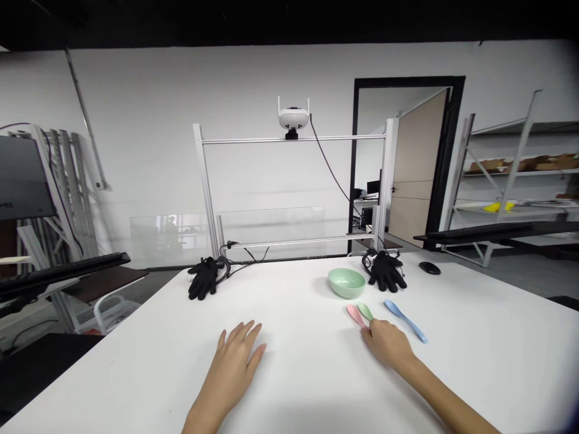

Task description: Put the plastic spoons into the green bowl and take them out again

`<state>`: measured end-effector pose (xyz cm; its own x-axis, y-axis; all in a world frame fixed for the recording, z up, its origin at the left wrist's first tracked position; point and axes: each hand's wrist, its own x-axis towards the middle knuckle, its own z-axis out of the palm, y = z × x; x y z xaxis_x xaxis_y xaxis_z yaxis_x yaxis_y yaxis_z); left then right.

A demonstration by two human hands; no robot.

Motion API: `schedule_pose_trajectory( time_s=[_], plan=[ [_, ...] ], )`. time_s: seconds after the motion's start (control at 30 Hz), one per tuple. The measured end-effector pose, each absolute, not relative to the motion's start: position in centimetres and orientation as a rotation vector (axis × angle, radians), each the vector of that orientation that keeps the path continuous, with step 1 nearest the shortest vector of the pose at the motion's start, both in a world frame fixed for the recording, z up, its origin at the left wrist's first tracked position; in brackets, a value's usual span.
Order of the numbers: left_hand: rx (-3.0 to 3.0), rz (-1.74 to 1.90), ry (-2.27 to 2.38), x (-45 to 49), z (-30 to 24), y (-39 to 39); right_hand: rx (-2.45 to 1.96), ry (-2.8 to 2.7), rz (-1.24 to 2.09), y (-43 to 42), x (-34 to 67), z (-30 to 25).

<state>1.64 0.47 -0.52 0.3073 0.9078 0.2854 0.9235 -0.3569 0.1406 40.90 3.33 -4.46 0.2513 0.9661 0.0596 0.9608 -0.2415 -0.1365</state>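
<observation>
My left hand (236, 360) rests on the white table with its fingers spread, holding nothing. On the right, my right hand (388, 343) is closed at the handle of a pink spoon (355, 315). A green spoon (365, 310) lies right beside the pink one, and its handle runs under the same fingers. Whether that handle is also gripped is hidden. To the right of this hand lies a blue spoon (405, 320), apart from it. Behind the spoons stands a light green bowl (346, 284), upright.
Black gloves with cables lie at the table's back, one on the left (204, 278) and one on the right (386, 272). A black mouse (429, 268) sits at the back right. A metal frame (289, 140) carrying a white device (294, 117) rises behind the table (289, 386).
</observation>
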Motion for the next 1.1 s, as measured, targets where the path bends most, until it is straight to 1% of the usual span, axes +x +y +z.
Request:
schedule_pose_trajectory(
  time_s=[0.6, 0.8, 1.1],
  plan=[
    [-2.496, -0.49, -1.76, 1.7, -0.5, 0.6, -2.373, -1.799, 0.056, 3.2, 41.7, -3.9],
    [-2.504, -0.485, -1.761, 1.8, -0.2, 0.4, -2.377, -1.72, -0.042, 4.0, 43.1, -2.8],
    [-2.505, -0.455, -1.781, 1.9, -0.3, 0.4, -2.479, -1.741, 0.163, 5.3, 44.1, -3.0]
  ],
)
